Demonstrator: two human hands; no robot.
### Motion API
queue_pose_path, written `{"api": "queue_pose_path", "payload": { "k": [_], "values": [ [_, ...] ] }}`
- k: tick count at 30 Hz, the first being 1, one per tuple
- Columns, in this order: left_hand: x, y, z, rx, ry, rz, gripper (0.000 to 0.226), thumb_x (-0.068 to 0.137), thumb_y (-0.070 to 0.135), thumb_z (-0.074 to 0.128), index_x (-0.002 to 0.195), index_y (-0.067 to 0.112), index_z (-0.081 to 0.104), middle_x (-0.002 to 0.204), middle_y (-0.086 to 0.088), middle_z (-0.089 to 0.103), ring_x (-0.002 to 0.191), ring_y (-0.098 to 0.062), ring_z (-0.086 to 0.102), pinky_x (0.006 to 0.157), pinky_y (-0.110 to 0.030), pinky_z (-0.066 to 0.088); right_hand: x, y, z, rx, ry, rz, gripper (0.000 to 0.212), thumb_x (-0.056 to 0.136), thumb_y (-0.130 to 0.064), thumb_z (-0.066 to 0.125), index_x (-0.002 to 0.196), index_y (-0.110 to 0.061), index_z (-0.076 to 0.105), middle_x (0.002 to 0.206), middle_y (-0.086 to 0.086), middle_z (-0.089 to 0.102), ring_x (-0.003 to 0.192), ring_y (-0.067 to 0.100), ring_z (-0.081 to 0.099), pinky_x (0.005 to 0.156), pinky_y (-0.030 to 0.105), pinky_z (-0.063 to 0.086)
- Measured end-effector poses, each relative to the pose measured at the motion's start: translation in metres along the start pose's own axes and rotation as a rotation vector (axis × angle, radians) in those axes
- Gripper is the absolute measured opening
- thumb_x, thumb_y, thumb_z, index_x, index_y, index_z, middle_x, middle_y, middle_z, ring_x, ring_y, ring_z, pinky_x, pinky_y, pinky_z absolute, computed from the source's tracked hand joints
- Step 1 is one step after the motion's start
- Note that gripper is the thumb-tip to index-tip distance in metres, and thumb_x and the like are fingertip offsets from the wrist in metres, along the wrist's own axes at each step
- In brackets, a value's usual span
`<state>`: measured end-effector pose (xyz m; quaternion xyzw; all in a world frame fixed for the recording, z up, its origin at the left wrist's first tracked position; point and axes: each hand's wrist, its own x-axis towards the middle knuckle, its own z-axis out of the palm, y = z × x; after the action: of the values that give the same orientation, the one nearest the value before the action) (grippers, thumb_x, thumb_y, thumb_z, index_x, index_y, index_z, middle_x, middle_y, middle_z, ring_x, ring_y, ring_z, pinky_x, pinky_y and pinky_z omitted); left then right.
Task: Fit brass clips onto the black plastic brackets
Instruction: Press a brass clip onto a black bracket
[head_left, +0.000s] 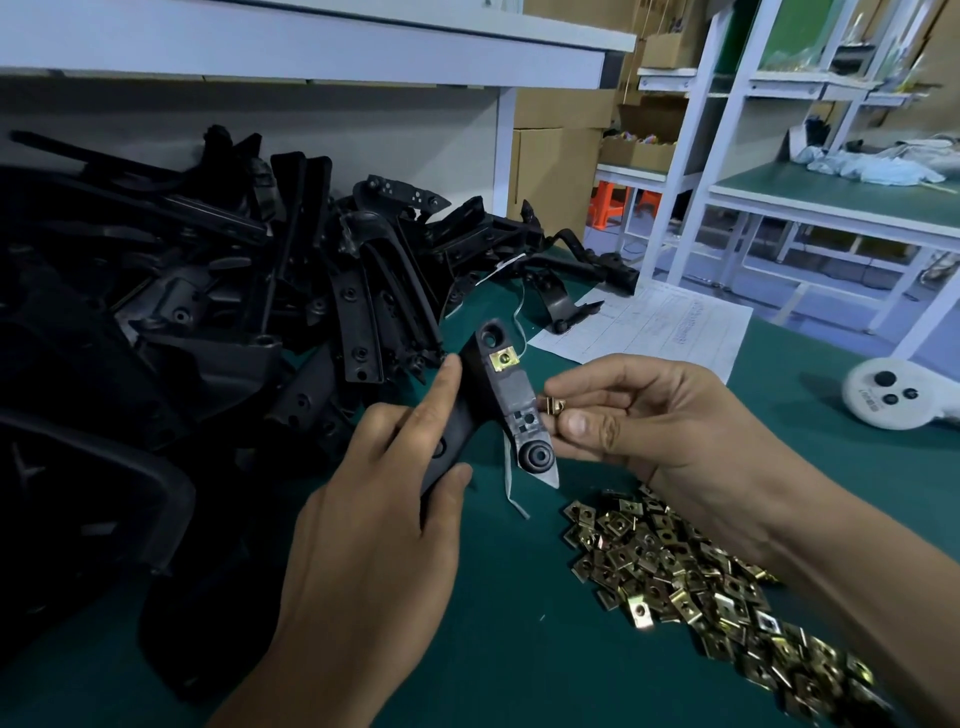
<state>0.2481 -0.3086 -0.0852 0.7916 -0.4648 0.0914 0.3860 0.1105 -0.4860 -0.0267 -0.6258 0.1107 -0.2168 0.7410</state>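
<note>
Looking at progress, one brass clip (502, 359) is already seated on the bracket (498, 400), which is gripped by the left hand (384, 499) above the green tabletop (519, 649). A second clip (554, 406) is pinched in the right hand (639, 415), just beside the bracket's lower slot, not yet pushed on. Plenty seems left: a big pile of brackets (208, 291) and a heap of loose clips (691, 582) can be seen waiting
</note>
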Motion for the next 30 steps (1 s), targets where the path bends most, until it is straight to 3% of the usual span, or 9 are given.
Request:
{"api": "queue_pose_path", "payload": {
  "k": [6,12,16,21,26,30],
  "values": [
    [-0.0011,0.0012,-0.0008,-0.021,0.007,0.021,0.075,0.097,0.046,0.053,0.155,0.065,0.010,0.116,0.030,0.045,0.103,0.004,0.051,0.071,-0.017,0.047,-0.0011,-0.0015,0.0032,0.012,0.008,0.005,0.020,0.081,-0.005,0.071,0.099,-0.002,0.080,0.094,0.022,0.078,0.086,0.025,0.079,0.077,0.027,0.063],
    [-0.0015,0.0011,-0.0009,-0.030,0.000,0.019,0.074,0.097,0.047,0.051,0.155,0.066,0.008,0.117,0.031,0.044,0.103,0.005,0.051,0.071,-0.020,0.049,-0.0011,-0.0001,0.0018,-0.052,-0.034,0.033,0.030,0.075,0.001,0.076,0.104,-0.006,0.080,0.104,0.021,0.078,0.095,0.025,0.078,0.082,0.026,0.061],
    [-0.0014,0.0012,-0.0005,-0.026,-0.010,0.016,0.074,0.098,0.047,0.051,0.155,0.066,0.007,0.118,0.032,0.043,0.101,0.003,0.051,0.067,-0.020,0.048,-0.0017,0.0012,0.0039,-0.084,-0.040,0.033,0.029,0.074,0.002,0.075,0.097,-0.013,0.084,0.093,0.012,0.080,0.086,0.017,0.078,0.078,0.023,0.061],
    [-0.0006,0.0001,0.0000,-0.022,-0.015,0.022,0.074,0.097,0.048,0.049,0.155,0.065,0.005,0.120,0.033,0.041,0.105,0.007,0.048,0.072,-0.018,0.047,-0.0013,0.0017,0.0029,-0.058,-0.017,0.046,0.024,0.076,-0.001,0.074,0.095,-0.010,0.084,0.089,0.011,0.079,0.081,0.017,0.078,0.075,0.024,0.062],
    [-0.0008,-0.0003,0.0003,-0.014,-0.016,0.026,0.074,0.098,0.048,0.049,0.154,0.066,0.005,0.121,0.032,0.041,0.107,0.006,0.047,0.072,-0.017,0.047,0.0003,0.0036,0.0024,-0.060,-0.001,0.055,0.026,0.084,-0.008,0.071,0.108,-0.005,0.080,0.103,0.022,0.078,0.089,0.024,0.078,0.076,0.027,0.062],
    [-0.0008,-0.0009,0.0007,-0.013,-0.021,0.023,0.074,0.099,0.048,0.049,0.154,0.067,0.003,0.119,0.032,0.041,0.104,0.005,0.049,0.069,-0.018,0.048,0.0008,0.0044,0.0014,-0.059,-0.006,0.053,0.026,0.092,-0.012,0.065,0.113,-0.004,0.078,0.103,0.019,0.078,0.086,0.021,0.077,0.075,0.025,0.061]
  ]
}}
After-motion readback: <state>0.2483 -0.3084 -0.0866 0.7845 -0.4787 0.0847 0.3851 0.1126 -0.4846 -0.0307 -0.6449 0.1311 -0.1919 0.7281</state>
